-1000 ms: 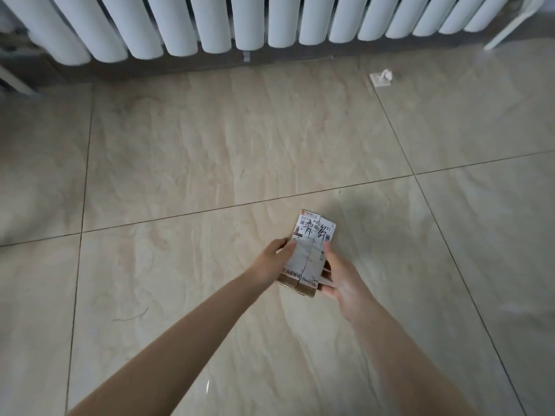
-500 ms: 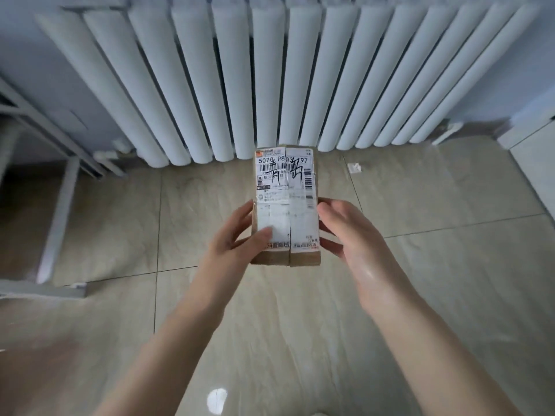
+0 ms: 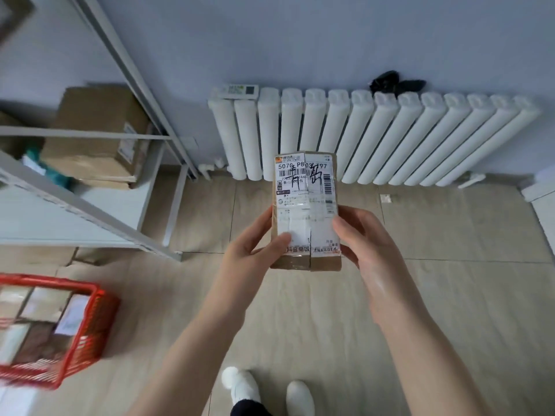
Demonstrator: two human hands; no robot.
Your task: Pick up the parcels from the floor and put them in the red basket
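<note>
Here, the tiled floor [image 3: 450, 295] runs up to a white column radiator [image 3: 390, 139] on the wall. At lower left on the floor stands the red basket [image 3: 54, 280], blurred, with packed parcels [image 3: 39, 325] inside. A small brown cardboard parcel [image 3: 306, 262] is held upright in mid-air, well apart from the basket. A white shipping label [image 3: 318, 205] with barcodes, "507G" and black handwriting nearly covers its face, with a split down the middle. The left hand [image 3: 249, 265] grips its left edge, thumb on the label. The right hand [image 3: 369, 250] clasps the right edge.
</note>
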